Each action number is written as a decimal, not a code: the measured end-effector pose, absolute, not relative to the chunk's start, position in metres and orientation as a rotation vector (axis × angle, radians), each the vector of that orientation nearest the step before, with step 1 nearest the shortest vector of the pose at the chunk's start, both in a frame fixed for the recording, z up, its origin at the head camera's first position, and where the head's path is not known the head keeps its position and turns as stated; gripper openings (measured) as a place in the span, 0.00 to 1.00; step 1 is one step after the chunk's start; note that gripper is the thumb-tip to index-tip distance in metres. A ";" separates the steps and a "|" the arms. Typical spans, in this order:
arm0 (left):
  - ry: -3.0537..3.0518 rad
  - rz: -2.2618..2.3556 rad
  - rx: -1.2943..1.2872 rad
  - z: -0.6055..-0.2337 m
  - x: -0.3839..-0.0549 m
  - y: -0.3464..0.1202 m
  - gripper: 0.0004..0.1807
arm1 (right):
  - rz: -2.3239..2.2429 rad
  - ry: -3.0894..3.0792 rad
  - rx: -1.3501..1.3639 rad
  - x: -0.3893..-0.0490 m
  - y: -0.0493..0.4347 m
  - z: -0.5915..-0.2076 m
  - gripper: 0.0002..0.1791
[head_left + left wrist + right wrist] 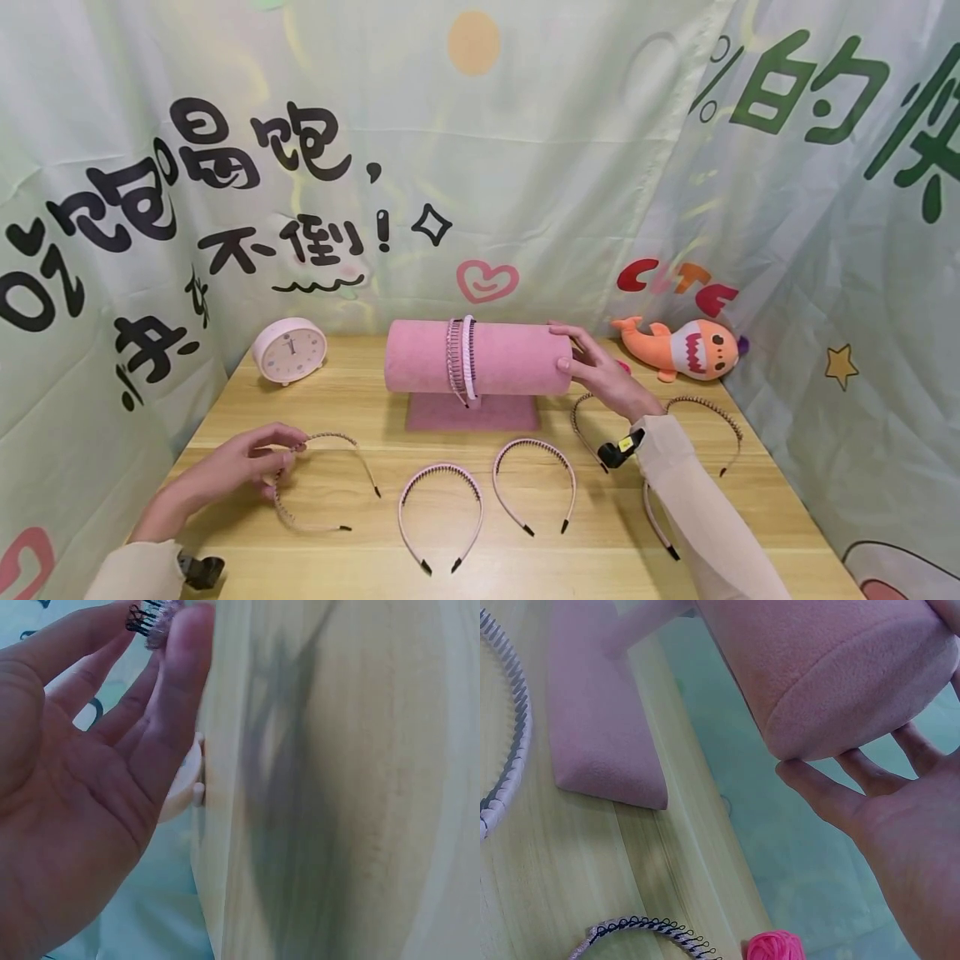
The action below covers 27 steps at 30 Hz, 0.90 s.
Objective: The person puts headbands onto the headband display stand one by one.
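My left hand [251, 462] pinches a thin, glittery pink headband [283, 510] by its curved top, with the two black-tipped ends pointing right. In the left wrist view, dark wire loops of the headband [159, 622] show between thumb and fingertips. At the right end of a pink plush roll stand [517, 358], my right hand [607, 375] touches the roll with spread fingertips. Seen from the right wrist, the fingers lie around the rim of the roll's round end [870, 690]. Two headbands [463, 362] sit side by side around the roll, left of its middle.
On the wooden table [360, 575] lie a pink headband [441, 468], another headband [534, 443] and several more near the right forearm. A pink clock [291, 350] stands at back left, an orange plush shark [678, 348] at back right. Printed curtains [525, 167] surround the table.
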<state>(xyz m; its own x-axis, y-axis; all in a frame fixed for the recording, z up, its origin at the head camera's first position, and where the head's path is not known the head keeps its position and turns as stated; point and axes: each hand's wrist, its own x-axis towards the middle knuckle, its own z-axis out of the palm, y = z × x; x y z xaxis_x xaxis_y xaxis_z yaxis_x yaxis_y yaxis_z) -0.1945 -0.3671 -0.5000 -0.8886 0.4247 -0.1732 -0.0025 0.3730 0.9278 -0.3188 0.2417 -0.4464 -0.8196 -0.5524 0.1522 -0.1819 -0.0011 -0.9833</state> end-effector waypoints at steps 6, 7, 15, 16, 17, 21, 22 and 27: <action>2.280 1.574 0.409 -0.493 -0.192 -0.373 0.27 | -1.901 1.996 -0.758 -0.318 0.241 -0.446 0.28; 2.286 1.579 0.418 -0.492 -0.192 -0.373 0.27 | -1.902 1.995 -0.753 -0.318 0.241 -0.445 0.28; 2.342 1.639 0.357 -0.484 -0.193 -0.368 0.26 | -1.899 2.000 -0.753 -0.318 0.241 -0.446 0.28; 2.354 1.641 0.335 -0.482 -0.193 -0.367 0.26 | -1.898 2.000 -0.754 -0.318 0.241 -0.446 0.28; 2.365 1.641 0.314 -0.481 -0.194 -0.366 0.26 | -1.898 1.999 -0.754 -0.318 0.241 -0.445 0.28; 2.408 1.652 0.321 -0.473 -0.198 -0.361 0.26 | -1.899 1.998 -0.755 -0.317 0.240 -0.445 0.28; 2.422 1.652 0.320 -0.471 -0.200 -0.360 0.26 | -1.899 1.998 -0.756 -0.317 0.240 -0.445 0.28; 2.473 1.652 0.344 -0.459 -0.208 -0.352 0.26 | -1.906 1.997 -0.760 -0.318 0.240 -0.445 0.28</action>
